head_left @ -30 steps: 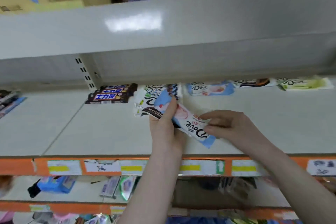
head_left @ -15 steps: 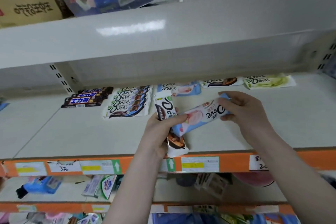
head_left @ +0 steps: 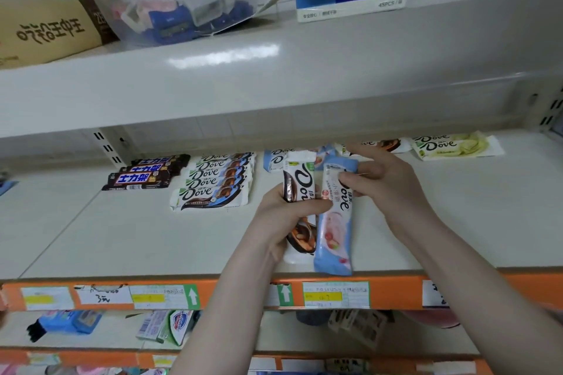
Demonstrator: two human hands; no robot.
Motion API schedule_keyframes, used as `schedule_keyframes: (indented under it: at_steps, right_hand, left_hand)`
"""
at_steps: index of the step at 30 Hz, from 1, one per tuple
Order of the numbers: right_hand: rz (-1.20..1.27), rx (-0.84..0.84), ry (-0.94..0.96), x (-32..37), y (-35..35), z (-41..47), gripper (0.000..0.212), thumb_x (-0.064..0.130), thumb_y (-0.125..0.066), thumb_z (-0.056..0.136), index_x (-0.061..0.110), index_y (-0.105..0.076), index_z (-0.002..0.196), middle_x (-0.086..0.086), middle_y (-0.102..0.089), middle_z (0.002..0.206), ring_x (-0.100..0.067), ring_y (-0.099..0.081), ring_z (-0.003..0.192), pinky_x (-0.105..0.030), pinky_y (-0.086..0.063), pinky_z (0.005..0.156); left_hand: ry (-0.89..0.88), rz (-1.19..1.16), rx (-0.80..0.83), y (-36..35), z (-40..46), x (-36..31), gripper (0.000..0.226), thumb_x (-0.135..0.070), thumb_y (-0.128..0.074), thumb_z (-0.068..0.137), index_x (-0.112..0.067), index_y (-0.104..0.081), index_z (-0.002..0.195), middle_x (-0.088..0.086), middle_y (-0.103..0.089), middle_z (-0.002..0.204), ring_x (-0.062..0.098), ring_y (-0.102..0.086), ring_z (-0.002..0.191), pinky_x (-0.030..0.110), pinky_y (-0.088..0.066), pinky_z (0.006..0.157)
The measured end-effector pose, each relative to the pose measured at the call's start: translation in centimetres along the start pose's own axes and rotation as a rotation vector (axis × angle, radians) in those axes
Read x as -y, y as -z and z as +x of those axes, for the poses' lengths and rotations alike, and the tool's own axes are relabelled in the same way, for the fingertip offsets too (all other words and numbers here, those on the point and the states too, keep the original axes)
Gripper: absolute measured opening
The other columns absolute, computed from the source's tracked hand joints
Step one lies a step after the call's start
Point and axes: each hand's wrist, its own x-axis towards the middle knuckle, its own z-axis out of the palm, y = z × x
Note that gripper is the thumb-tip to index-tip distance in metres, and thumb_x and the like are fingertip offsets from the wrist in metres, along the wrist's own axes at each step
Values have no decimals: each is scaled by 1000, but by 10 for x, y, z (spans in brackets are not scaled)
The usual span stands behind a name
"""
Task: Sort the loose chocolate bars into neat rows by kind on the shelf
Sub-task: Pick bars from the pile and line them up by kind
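The long light-blue Dove bar with pink fruit on its shiny wrapper (head_left: 334,216) has turned. Half a second ago it lay sideways across the hands; now it points straight away from the person, side by side with the white and brown Dove bar with nuts on it (head_left: 300,210). The two bars touch along their long edges, just above the front part of the pale grey shelf (head_left: 122,237). The left hand (head_left: 286,213) is curled shut around the brown bar, and its thumb also presses on the blue one. The right hand (head_left: 384,183) pinches the top end of the blue bar with thumb and fingers, the other fingers a little spread. This looks like the person is pulling the two kinds apart, so each can go to its own row. Counting what lies on the shelf: three dark Snickers-type bars with blue labels (head_left: 143,178) in a row at the left; next to them five white Dove bars with brown swirls (head_left: 216,183), neatly overlapped; behind the hands at least one more light-blue Dove bar (head_left: 275,158), partly hidden; one white Dove bar with a dark picture (head_left: 390,144), mostly hidden; and two pale green Dove bars (head_left: 454,146) at the right. So two bars are in the hands and not yet placed.
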Motion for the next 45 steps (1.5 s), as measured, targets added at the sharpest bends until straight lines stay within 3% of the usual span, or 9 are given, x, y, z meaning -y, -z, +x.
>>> schedule_keyframes:
  at_steps: [6, 10, 15, 19, 23, 29, 33, 40, 45]
  right_hand:
    - [-108, 194, -103, -17, -9, -6, 38, 17, -67, 80, 24, -56, 116, -2, -69, 91, -5, -67, 75, -15, -49, 57]
    - [-153, 297, -30, -27, -15, -7, 41, -1, -67, 77, 24, -61, 109, 11, -71, 82, -7, -66, 75, -12, -49, 58]
    - [-173, 437, -16, -24, 0, 8, 49, -8, -55, 84, 33, -57, 112, 27, -66, 96, 10, -62, 91, -10, -50, 77]
    - [-492, 387, 102, -23, -1, 17, 43, 10, -60, 85, 30, -54, 122, 19, -59, 111, 9, -55, 98, -9, -44, 84]
    - [-751, 361, 237, -31, -6, 15, 65, 25, -76, 70, 26, -50, 129, 12, -47, 112, -2, -46, 104, -1, -34, 78]
    - [-1035, 328, 513, -33, -7, 21, 55, 22, -69, 77, 24, -51, 129, 2, -57, 118, -16, -53, 109, -20, -40, 80]
    - [-1225, 355, 724, -38, -3, 45, 46, 22, -73, 73, 17, -62, 117, -4, -67, 109, -28, -61, 98, -31, -42, 85]
    - [-1221, 380, 835, -43, 0, 80, 44, 21, -70, 73, 23, -63, 116, 3, -69, 93, -11, -53, 85, -15, -28, 73]
    - [-1194, 405, 755, -53, -7, 95, 45, 18, -71, 74, 26, -62, 117, 4, -70, 101, -13, -59, 92, -17, -34, 79]
  left_hand:
    - [-30, -240, -131, 5, 10, -1, 33, 10, -66, 73, 0, -66, 104, 20, -71, 101, 33, -69, 85, 41, -58, 73]
    - [-20, -294, -149, 7, 14, 0, 37, 7, -65, 76, 4, -62, 113, 24, -68, 106, 37, -67, 91, 45, -57, 76]
    - [-2, -320, -156, 29, 23, -6, 13, 0, -68, 77, 1, -64, 89, 11, -70, 68, 18, -64, 51, 25, -56, 54]
    - [41, -337, -161, 33, 26, -6, 11, 5, -67, 76, 1, -60, 84, 13, -66, 61, 19, -59, 43, 23, -52, 47]
    - [138, -424, -198, 40, 28, 1, 12, 3, -67, 77, 2, -62, 88, 17, -68, 70, 20, -63, 48, 24, -54, 49]
    - [152, -405, -149, 54, 25, 6, 7, -1, -62, 81, 2, -55, 83, 15, -59, 60, 21, -58, 43, 22, -48, 43]
    - [137, -454, -163, 64, 25, 8, 10, -1, -62, 82, 0, -59, 91, 13, -59, 66, 25, -57, 58, 25, -50, 46]
    - [127, -547, -114, 77, 25, 12, 8, -5, -51, 89, -3, -57, 83, 11, -53, 69, 23, -52, 60, 26, -51, 48]
    - [154, -602, -95, 85, 24, 14, 12, -7, -48, 90, -4, -58, 85, 9, -58, 64, 19, -59, 56, 27, -52, 50]
